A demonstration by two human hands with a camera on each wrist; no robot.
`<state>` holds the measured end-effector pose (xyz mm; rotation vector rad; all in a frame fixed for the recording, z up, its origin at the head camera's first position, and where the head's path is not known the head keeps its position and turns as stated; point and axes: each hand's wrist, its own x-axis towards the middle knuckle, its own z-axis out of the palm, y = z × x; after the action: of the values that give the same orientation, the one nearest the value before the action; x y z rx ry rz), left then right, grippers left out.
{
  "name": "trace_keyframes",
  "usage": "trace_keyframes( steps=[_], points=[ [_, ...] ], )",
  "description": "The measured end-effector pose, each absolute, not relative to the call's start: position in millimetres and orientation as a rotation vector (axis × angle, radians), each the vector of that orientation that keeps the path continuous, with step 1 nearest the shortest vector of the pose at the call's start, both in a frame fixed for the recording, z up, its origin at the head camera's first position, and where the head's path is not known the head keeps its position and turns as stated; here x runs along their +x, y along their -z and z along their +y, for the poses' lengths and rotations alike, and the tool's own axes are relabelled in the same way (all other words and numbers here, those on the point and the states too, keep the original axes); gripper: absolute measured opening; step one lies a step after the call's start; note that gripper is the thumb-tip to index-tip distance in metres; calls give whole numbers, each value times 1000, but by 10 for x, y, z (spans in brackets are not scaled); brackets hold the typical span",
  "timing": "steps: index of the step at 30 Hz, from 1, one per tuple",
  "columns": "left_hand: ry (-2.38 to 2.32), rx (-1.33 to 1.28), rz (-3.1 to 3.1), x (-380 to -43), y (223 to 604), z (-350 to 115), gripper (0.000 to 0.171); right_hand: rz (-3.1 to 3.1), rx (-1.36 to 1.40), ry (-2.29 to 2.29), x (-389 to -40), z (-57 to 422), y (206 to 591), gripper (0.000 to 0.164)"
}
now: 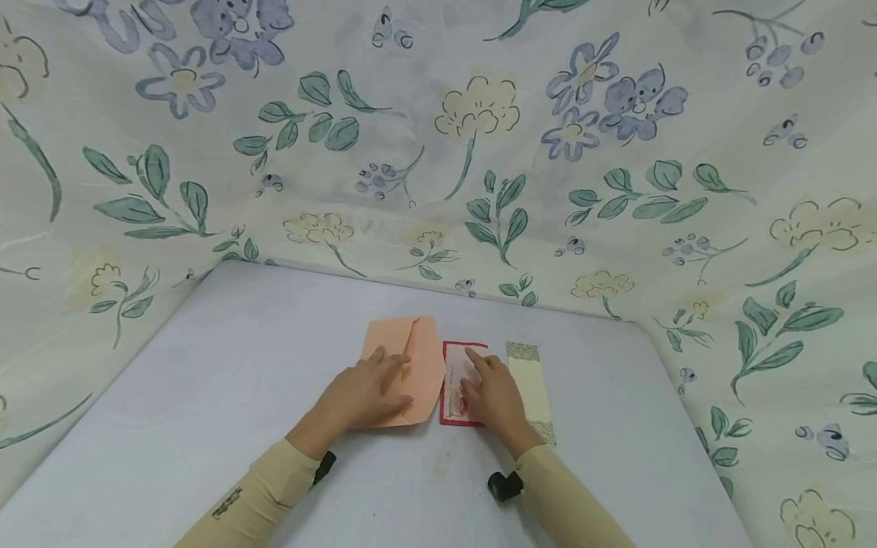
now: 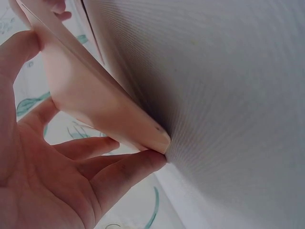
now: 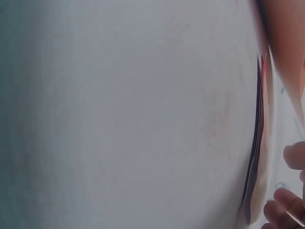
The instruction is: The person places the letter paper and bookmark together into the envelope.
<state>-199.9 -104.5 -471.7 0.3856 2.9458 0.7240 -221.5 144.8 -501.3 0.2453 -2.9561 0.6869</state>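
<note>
- Head view, lower centre of the frame: the left hand lies flat on a peach envelope, its fingers stretched forward and slightly spread over the paper.
- The envelope rests on the pale grey counter, its pointed flap end toward the upper part of the frame; the hand covers its lower left part.
- Just right of the envelope, touching or nearly touching its edge, lies a red-bordered card — the right hand sits on it with the fingers straight and close together, reaching toward the card's upper edge.
- Right of that hand, a cream strip of paper with patterned ends lies lengthwise on the counter, partly hidden under the hand's edge.
- Left wrist view: the envelope crosses the upper left of the frame edge-on against the counter; the thumb touches its near corner, and the other fingers lie loosely extended below it.
- Right wrist view: mostly bare counter; the card's red edge shows thin along the right side, with fingertips at the lower right — too blurred to tell more.
- Floral cloth hangs behind and beside the counter, filling the upper half of the head view.
</note>
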Motion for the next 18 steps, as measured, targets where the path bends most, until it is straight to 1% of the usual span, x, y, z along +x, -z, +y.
trace_keyframes(
  steps=[10, 18],
  points=[
    [-743, 390, 2942, -1997, 4737, -1058, 69, -2999, 180, -530, -2254, 1496, 5069, 66],
    [-747, 398, 2949, -2009, 4739, -1052, 68, -3005, 146, -568, -2264, 1551, 5082, 69]
  ],
)
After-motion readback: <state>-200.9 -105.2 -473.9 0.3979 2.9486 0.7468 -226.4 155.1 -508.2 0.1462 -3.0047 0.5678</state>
